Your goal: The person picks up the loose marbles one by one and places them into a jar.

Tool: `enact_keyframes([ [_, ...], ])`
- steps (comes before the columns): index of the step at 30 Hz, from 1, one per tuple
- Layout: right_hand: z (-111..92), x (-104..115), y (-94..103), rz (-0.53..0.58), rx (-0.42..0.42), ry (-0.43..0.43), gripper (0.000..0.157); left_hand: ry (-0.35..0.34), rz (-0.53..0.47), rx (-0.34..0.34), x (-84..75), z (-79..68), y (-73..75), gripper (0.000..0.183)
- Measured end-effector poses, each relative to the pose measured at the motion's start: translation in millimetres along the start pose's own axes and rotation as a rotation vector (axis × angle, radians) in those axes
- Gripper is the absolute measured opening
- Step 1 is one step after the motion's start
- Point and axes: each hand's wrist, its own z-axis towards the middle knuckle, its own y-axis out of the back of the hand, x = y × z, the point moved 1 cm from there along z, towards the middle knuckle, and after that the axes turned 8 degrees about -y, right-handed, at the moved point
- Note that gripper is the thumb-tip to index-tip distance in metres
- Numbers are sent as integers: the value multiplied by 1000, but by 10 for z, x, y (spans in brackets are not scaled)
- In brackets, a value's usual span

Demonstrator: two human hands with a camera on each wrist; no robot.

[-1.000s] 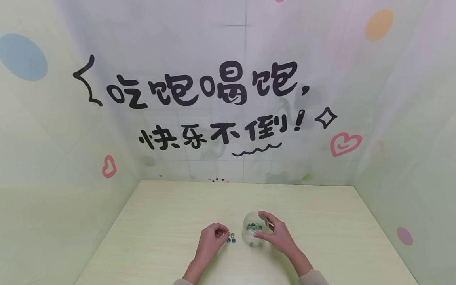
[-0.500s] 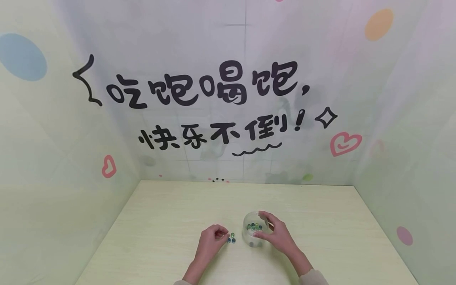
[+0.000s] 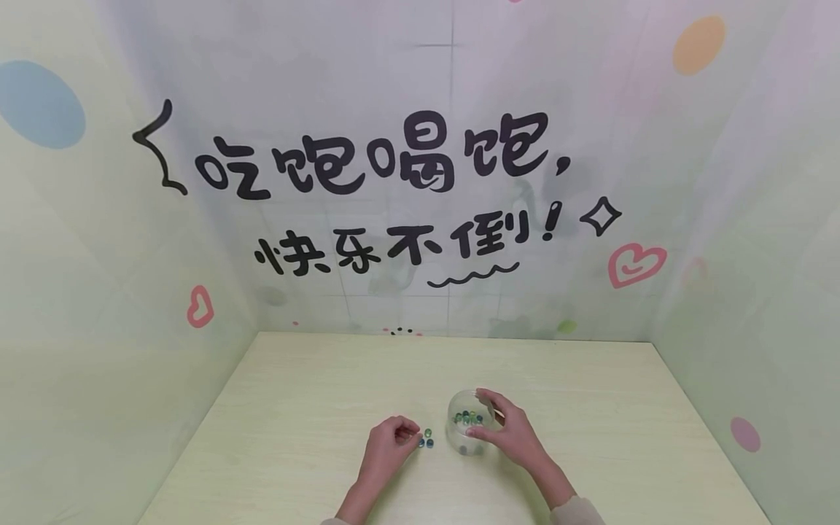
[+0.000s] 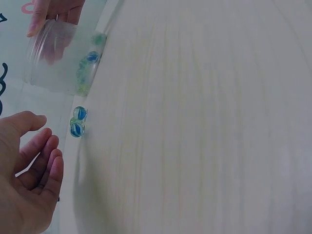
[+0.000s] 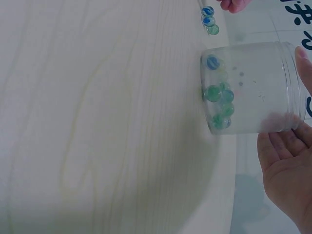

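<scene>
A clear plastic jar (image 3: 459, 436) stands upright on the table with several green and blue glass marbles (image 5: 213, 93) at its bottom. My right hand (image 3: 515, 435) grips the jar from the right, near its open rim, thumb on the near side and fingers on the far side. To the left of the jar lie 3 loose marbles, including a green marble (image 3: 429, 433) and a blue-striped marble (image 4: 77, 129). Just left of these, my left hand (image 3: 389, 446) hovers with thumb and fingers loosely bent. In the left wrist view a gap shows between its thumb and fingertips, with nothing held.
The pale wood-grain table (image 3: 315, 394) spreads around both hands. Behind it rises a printed backdrop (image 3: 367, 87) with black lettering, and similar fabric panels close in the left and right sides.
</scene>
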Motion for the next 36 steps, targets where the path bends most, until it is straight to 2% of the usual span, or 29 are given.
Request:
enact_keyframes([
  [24,-7,1,-3,-7,0,6,68,15,-31,27,59,-39,-36,18],
  [36,-13,15,3,-5,0,-1,68,37,-45,61,72,-46,-37,23],
])
